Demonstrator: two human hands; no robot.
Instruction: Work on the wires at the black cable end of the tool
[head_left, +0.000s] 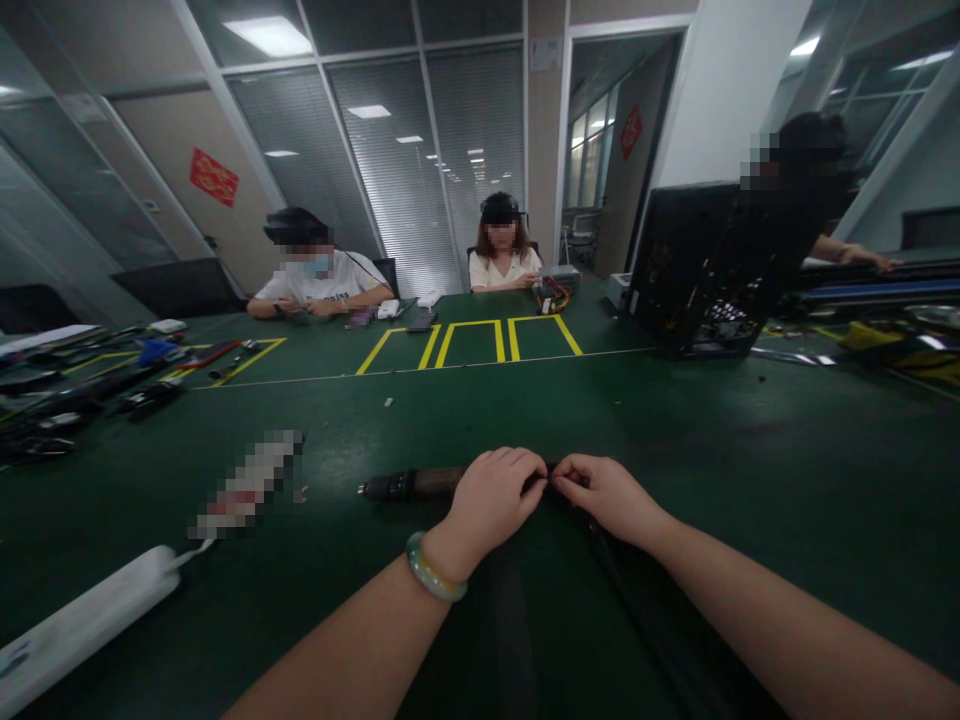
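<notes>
A dark rod-shaped tool [436,482] lies across the green table in front of me, with a brown middle section, a ringed black collar and small metal pins at its left end. My left hand [499,492] is closed over its right part, fingertips pinched together. A green bangle [433,570] circles that wrist. My right hand [604,492] almost touches the left fingertips and pinches at the tool's right end, where a black cord [622,580] begins. This cord trails under the right hand toward the lower right. The fingers hide the exact point of grip.
A white power strip [90,625] and a blurred-out flat item [247,490] lie left. Cables and tools [150,375] crowd the far left. A black computer case [690,270] stands back right. Two people [322,280] sit opposite; another person [806,190] is at right.
</notes>
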